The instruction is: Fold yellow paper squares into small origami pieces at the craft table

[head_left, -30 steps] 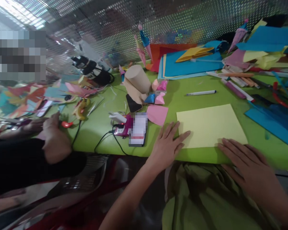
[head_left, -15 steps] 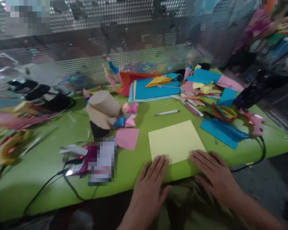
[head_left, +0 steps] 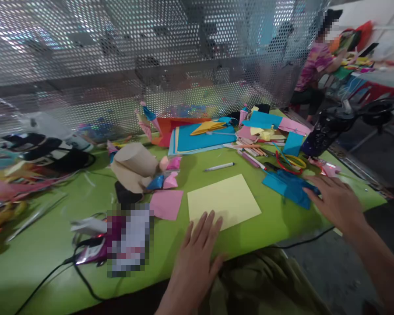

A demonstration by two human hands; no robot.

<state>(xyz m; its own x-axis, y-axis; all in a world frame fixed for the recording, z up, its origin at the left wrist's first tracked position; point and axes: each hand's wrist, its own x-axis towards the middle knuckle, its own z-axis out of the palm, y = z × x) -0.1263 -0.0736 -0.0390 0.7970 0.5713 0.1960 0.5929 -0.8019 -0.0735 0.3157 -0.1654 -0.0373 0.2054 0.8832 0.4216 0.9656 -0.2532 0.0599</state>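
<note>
A sheet of pale yellow paper (head_left: 228, 197) lies flat near the front edge of the table. My left hand (head_left: 197, 245) rests on its lower left corner, fingers stretched out. Over at the right, my right hand (head_left: 335, 201) reaches above the table with its fingers extended. Its thumb and fingertips are at the edge of a blue crumpled piece (head_left: 289, 186); whether they touch it, I cannot tell. Just beyond the yellow sheet lies a white pen (head_left: 219, 167). A pink paper square (head_left: 167, 204) is to the left of the sheet.
Blue paper sheets (head_left: 202, 140) are stacked at the back, beside pens and paper scraps. A beige roll (head_left: 136, 159) stands left of centre. A purple device (head_left: 113, 238) with a black cable sits front left. Behind a perforated metal panel (head_left: 118, 70), a seated person (head_left: 315, 61) shows at right.
My right hand has left the yellow sheet and moved right to the blue crumpled piece. My left hand stays on the sheet. The view has shifted, bringing a seated person into sight.
</note>
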